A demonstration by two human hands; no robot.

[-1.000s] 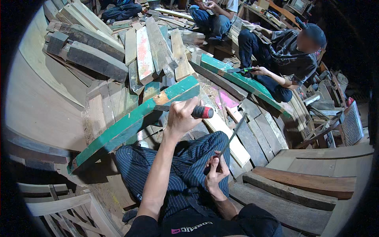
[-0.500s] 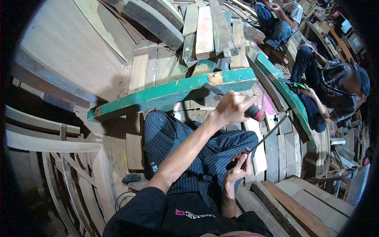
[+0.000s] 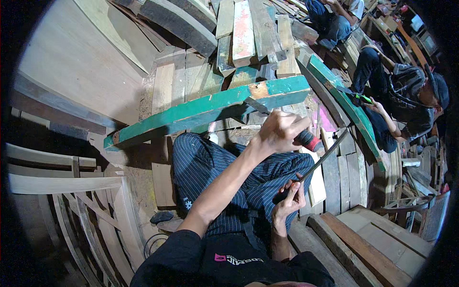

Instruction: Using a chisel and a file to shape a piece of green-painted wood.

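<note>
My left hand (image 3: 282,131) is closed around a chisel with a black and red handle (image 3: 307,140). The chisel's flat dark blade (image 3: 256,105) meets the front edge of a curved green-painted beam (image 3: 205,107), just beside a patch of bare wood (image 3: 258,89). Lower down, above my right thigh, my right hand (image 3: 289,201) grips one end of a long thin dark metal bar (image 3: 321,160). That bar slants up and away to the right, passing below the chisel's handle. Its gripped end is hidden by my fingers.
Across my right side a co-worker (image 3: 406,91) holds a green-handled tool (image 3: 361,98) at another green beam (image 3: 346,105). Stacked planks (image 3: 244,38) lie ahead. Curved wooden frames (image 3: 67,184) stand at left, and a panelled board (image 3: 392,239) lies at lower right.
The view has shifted slightly. The metal bar in my right hand has tilted a little, its far end now slightly higher. My left hand keeps the chisel at nearly the same spot on the beam.
</note>
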